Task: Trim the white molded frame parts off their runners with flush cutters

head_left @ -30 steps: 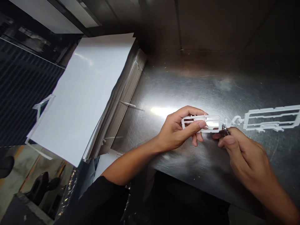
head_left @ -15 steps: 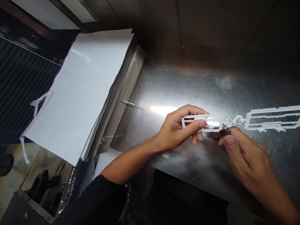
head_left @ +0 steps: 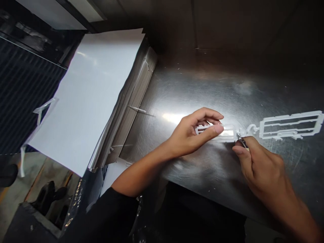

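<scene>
My left hand (head_left: pixel 191 133) is closed around a white plastic frame (head_left: pixel 234 132), its thumb lying across the front. In my right hand (head_left: pixel 263 163) is a pair of small metal nippers (head_left: pixel 242 140), the handles mostly hidden by the fingers. The nipper jaws touch the right end of the held frame, where a curved white connecting piece (head_left: pixel 250 129) joins on. Whether the jaws are closed on the plastic I cannot make out. To the right, a second, larger white frame (head_left: pixel 291 116) extends from that connecting piece.
A tall stack of large white sheets (head_left: pixel 93 87), bound with strips, stands at left. Small white scraps lie scattered on the scratched metal table (head_left: pixel 187 87). A dark wall rises behind. At lower left, a dark box (head_left: pixel 37 219) stands on the floor.
The nippers and my right hand have shifted slightly left. The larger frame has moved left and a little up. My left fingers have lifted slightly, and the held frame sits more tilted.
</scene>
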The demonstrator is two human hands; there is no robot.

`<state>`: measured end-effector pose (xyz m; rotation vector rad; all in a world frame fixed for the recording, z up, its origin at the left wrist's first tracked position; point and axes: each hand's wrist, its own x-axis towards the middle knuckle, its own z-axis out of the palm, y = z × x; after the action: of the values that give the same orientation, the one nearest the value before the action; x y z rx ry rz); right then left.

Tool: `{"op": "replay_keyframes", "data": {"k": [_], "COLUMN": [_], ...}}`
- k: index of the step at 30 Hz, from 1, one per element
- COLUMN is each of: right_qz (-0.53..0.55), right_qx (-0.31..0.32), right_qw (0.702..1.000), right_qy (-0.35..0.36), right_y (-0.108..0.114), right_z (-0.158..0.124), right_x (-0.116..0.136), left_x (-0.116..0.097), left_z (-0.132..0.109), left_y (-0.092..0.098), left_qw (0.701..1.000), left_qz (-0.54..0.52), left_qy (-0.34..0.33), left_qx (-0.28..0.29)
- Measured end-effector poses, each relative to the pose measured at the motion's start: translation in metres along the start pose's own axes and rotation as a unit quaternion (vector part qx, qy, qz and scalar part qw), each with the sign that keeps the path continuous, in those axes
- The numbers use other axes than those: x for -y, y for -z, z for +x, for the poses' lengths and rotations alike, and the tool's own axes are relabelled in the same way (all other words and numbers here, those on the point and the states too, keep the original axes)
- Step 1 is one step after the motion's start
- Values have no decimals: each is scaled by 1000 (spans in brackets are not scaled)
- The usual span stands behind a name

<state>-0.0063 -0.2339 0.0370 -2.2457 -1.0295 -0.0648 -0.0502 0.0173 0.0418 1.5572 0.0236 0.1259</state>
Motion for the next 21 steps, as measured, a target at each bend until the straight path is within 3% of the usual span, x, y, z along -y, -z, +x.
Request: {"op": "replay_keyframes", "data": {"k": [2,4,11,14,17,21], "right_qz": [-40,-73,-79,-48,-29,-32], "right_qx": [2,8,22,31,21,1], "right_qw": [999,996,992,994,995,999], "right_qy": [28,50,97,97,88,22], "right_y": [-7,-13,-19,-18,-14,-11], "right_z": [-3,-5,-9,-6,-3,-9], "right_x": [1,4,13,11,7,-3], "left_x": [-7,-14,-19,-11,1,9], "left_z": [3,6,27,36,37,33], "left_y": [3,1,-9,-8,-4,1], "left_qw": [995,984,944,962,987,987], "left_qz": [96,169,264,181,51,-107], "left_qy": [-24,-46,-68,-45,-2,68], "left_qx": [-13,8,187,201,152,103]}}
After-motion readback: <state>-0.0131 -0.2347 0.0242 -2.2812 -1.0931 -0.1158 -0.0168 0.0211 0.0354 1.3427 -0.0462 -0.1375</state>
